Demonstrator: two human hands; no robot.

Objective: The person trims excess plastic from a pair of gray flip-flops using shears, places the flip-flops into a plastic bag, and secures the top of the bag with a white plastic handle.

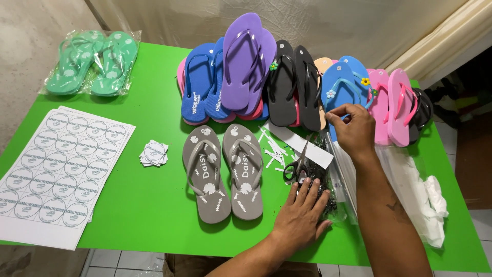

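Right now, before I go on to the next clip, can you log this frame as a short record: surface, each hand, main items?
surface: green table
left hand: flat, palm down on a clear bag of small dark pieces, beside black scissors
right hand: fingers pinching something small, too small to tell
centre: grey flip-flop pair
back row: flip-flops standing on edge, blue, purple, black, pink
far left corner: bagged green pair
left edge: round-sticker sheets; cut stickers

Open green tabletop lower centre — hemmed by white round-label sticker sheets left, grey rubber flip-flops right, leaning coloured flip-flop row above.
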